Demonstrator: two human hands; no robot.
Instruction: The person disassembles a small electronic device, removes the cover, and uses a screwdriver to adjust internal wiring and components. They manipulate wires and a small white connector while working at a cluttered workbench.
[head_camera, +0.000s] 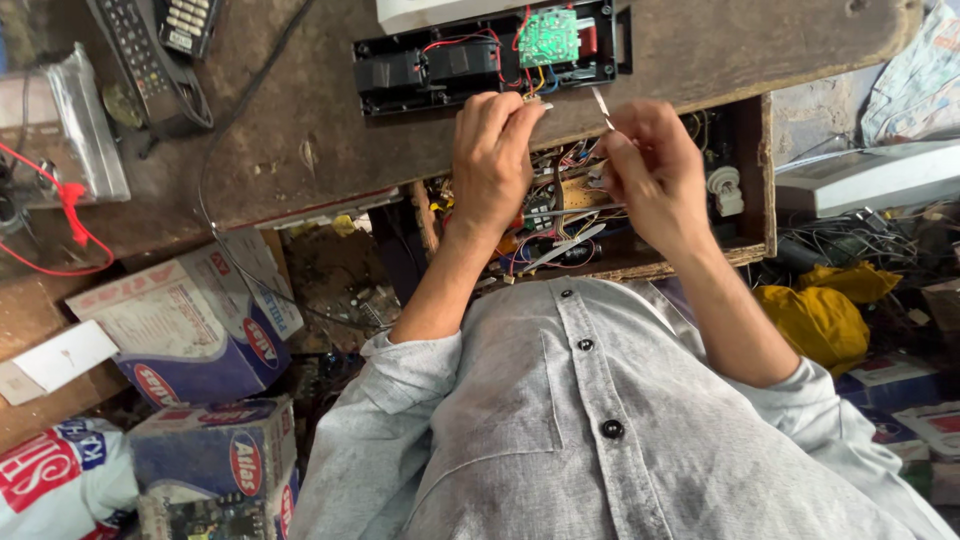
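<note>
Far left of the wooden bench (300, 140) there's a clear plastic bag (70, 125) with a red wire (70, 205) looped by it. Two remote controls (150, 45) sit at the top edge. Below the bench are some blue and white cardboard boxes (190, 330).

Moving over, the thing being worked on is the opened black casing (480, 60) lying flat on the bench, near its front edge. It has a green circuit board (548, 37) and red, yellow and blue leads showing inside.

The left hand (490, 165) is right at the casing's near edge. Its fingers are bunched together and the tips pinch what looks like the little bundle of leads (532, 92) coming out of it. I can't tell exactly which wire.

The right hand (655, 180) is just beside it. Thumb and forefinger are pressed together on a thin shiny metal sliver (600, 103), a blade or tweezer tip, too small to say, and the other fingers are curled in.

Under both hands there's an open wooden drawer (755, 180) stuffed with wires and parts. Further right are a yellow cloth (820, 315) and a grey flat unit (870, 175).

My read: this is the fiddly wire-end stage, with one hand holding the lead and the other bringing the tool to it. Any move from here needs a steady pinch on the lead and the metal tip brought in gently, well apart from the board.
</note>
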